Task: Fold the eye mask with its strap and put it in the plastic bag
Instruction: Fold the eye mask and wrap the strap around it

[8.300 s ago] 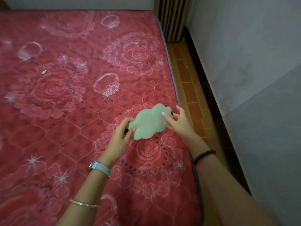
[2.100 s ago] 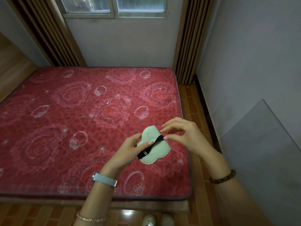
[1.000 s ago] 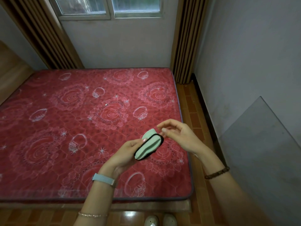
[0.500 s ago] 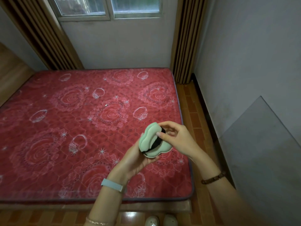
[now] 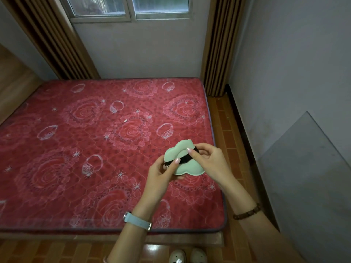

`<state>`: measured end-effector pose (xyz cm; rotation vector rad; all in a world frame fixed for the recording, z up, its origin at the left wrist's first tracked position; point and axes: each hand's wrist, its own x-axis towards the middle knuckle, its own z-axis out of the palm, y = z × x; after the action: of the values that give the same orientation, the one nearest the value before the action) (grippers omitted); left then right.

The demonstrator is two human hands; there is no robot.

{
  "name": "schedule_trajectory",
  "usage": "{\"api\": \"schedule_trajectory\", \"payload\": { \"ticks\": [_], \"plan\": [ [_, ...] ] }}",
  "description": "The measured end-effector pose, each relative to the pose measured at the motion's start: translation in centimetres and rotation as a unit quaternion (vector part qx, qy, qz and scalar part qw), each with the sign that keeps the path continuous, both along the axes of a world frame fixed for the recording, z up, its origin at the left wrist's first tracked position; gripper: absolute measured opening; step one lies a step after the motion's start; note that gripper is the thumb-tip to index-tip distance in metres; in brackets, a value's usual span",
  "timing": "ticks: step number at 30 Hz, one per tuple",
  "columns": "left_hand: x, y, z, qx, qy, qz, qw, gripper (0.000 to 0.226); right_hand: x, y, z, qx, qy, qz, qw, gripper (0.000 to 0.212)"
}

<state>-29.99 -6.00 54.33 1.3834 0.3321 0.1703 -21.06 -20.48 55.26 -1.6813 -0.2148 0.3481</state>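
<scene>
Both hands hold the pale green eye mask (image 5: pixel 182 161) up in the air above the near right corner of the bed (image 5: pixel 57 149), clear of the red rose-patterned mattress. The left hand (image 5: pixel 161 172) supports the mask from below and at its left end, thumb and fingers closed on it with the thumb pressing the black strap (image 5: pixel 181 160) against the mask's face. The right hand (image 5: pixel 209 161) comes in from the right, its thumb and forefinger pinched on the strap's upper end near the mask's top lobe. The strap runs slantwise across the middle of the mask, from lower left to upper right.

The mattress top lies wide and bare to the left and beyond the hands, save for a tiny pale speck (image 5: pixel 125 120) near its middle. The bed's right edge runs just beside the hands, with a narrow strip of brick-tiled floor (image 5: pixel 226 130) between it and the grey wall. A grey panel (image 5: pixel 311 177) leans on that wall. The bed's near edge sits below the forearms, and the toes of pale slippers (image 5: pixel 187 256) show on the floor there. No plastic bag is anywhere I can see.
</scene>
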Motion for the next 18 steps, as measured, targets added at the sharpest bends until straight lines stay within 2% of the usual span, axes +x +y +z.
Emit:
{"api": "schedule_trajectory", "payload": {
  "ticks": [7,10,14,18],
  "plan": [
    [0.3,0.3,-0.9,0.029,0.020,0.073,0.997,0.027,-0.7,0.2,0.4,0.013,0.041,0.002,0.999,0.021],
    [0.3,0.5,-1.0,0.020,0.024,0.075,0.997,0.028,-1.0,0.0,0.4,0.016,0.050,0.044,0.998,0.022],
    [0.2,0.4,-0.9,-0.036,0.036,0.052,0.997,0.044,-1.0,-0.2,0.2,0.024,0.040,0.077,0.996,0.022],
    [0.2,0.7,-0.6,-0.141,0.081,-0.002,0.987,0.060,-0.7,-0.5,0.2,0.030,-0.027,0.086,0.995,0.019]
  ]
}}
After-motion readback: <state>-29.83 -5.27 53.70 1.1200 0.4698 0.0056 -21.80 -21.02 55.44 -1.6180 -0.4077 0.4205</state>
